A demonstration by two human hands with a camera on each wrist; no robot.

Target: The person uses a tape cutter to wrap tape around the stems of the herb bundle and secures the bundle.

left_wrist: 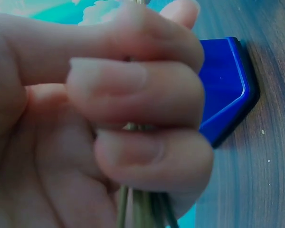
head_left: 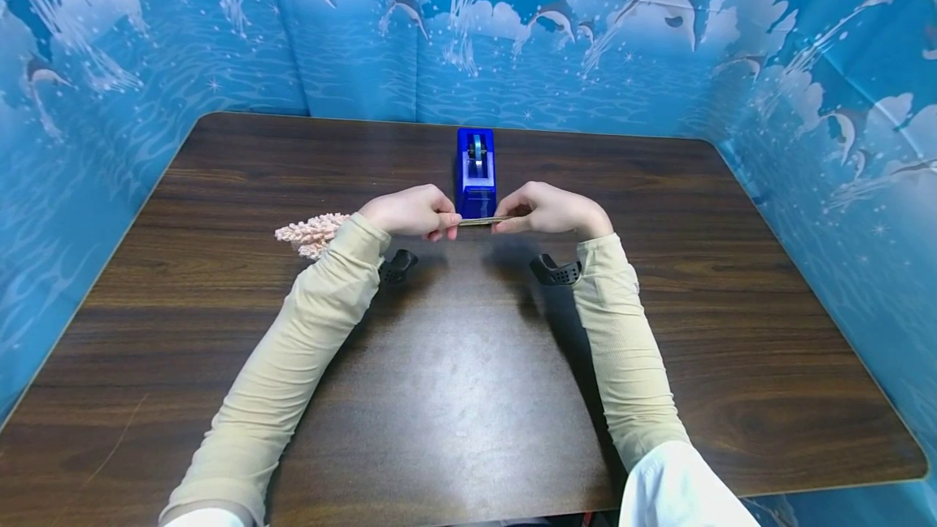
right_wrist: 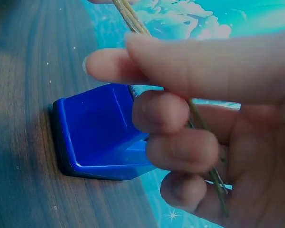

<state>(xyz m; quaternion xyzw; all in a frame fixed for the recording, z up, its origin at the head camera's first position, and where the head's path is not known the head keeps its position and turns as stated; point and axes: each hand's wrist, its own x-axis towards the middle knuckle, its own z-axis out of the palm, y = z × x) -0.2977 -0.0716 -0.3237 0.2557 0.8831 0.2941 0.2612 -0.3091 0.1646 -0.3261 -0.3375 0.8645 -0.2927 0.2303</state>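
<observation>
A bunch of dried flowers with fluffy pale pink heads lies crosswise over the table, its heads pointing left. My left hand curls its fingers round the thin stems, just right of the heads. At the other end, my right hand pinches the same stems between thumb and fingers, and the loose stem ends run into its palm. A short stretch of stem shows between both hands. Directly behind it stands a blue tape dispenser, with a roll of tape in it.
Under everything is a dark wood-grain table with rounded corners. A blue curtain printed with dolphins and clouds hangs round its back and sides. Black straps sit below each wrist.
</observation>
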